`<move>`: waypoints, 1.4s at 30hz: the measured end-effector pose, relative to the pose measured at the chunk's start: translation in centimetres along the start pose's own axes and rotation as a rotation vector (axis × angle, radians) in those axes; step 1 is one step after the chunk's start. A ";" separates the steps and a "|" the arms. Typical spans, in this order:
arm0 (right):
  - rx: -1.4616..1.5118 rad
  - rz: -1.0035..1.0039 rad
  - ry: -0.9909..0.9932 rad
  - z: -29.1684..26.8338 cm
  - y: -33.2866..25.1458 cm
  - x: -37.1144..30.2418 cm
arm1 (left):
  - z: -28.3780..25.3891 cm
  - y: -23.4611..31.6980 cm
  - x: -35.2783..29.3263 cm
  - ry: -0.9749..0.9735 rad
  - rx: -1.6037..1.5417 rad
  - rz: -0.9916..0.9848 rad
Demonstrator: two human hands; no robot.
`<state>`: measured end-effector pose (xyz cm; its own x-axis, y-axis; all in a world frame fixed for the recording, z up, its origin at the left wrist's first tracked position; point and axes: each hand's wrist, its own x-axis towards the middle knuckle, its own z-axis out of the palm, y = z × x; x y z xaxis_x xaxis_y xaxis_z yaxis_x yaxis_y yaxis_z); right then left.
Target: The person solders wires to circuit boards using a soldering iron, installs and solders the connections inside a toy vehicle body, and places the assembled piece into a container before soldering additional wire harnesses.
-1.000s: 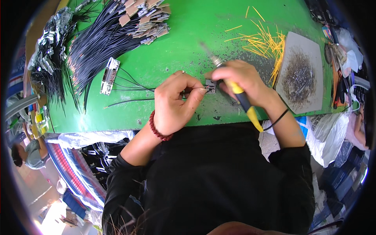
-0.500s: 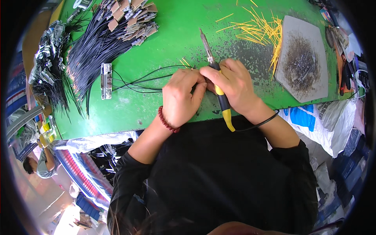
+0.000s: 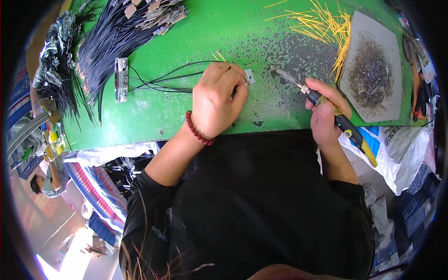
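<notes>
My right hand (image 3: pixel 329 109) grips a yellow-and-black soldering iron (image 3: pixel 347 128), held out to the right with its tip pointing up and left over the scuffed green tabletop. My left hand (image 3: pixel 219 93), with a red bead bracelet on the wrist, is closed in a pinch. Out of its fingers pokes a small pale plate with holes (image 3: pixel 249 76). Several black wires (image 3: pixel 172 88) run from under this hand leftward to a shiny rectangular part (image 3: pixel 121 80) lying on the table. The wire ends inside the fingers are hidden.
A grey slab (image 3: pixel 373 70) with a burnt dark patch lies at the right, beside a pile of thin yellow strands (image 3: pixel 322 23). Bundled black wires (image 3: pixel 107 46) and silvery-ended wires (image 3: pixel 53 60) fill the left. Pliers-like tools (image 3: pixel 420 88) rest at the right edge.
My right hand has drawn the soldering iron away from my left hand, to the right, tilting its tip further left. The small pale plate now shows beside my left fingers.
</notes>
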<state>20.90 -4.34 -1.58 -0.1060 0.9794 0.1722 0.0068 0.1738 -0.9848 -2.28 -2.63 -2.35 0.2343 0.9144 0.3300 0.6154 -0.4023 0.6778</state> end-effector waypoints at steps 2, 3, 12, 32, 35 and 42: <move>0.020 0.060 0.014 0.2 0.1 -0.3 | 0.1 0.0 0.0 0.010 0.008 0.004; 0.034 0.116 0.027 0.4 0.2 -0.4 | 0.2 -0.1 0.0 0.025 0.013 0.012; 0.025 0.041 -0.032 1.4 0.8 -0.1 | 0.4 -0.2 0.1 0.036 0.004 0.025; -0.031 -0.075 -0.076 1.3 1.3 -0.1 | 0.3 -0.4 0.1 0.046 0.007 0.027; -0.017 -0.033 -0.057 1.3 1.3 -0.2 | 0.3 -0.4 0.1 0.044 0.006 0.031; -0.031 -0.060 -0.074 1.3 1.5 -0.1 | 0.3 -0.3 0.0 0.037 -0.002 0.015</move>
<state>19.63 -4.36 -3.07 -0.1803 0.9570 0.2274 0.0292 0.2363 -0.9712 -2.22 -2.47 -2.73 0.2156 0.9059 0.3645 0.6108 -0.4164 0.6735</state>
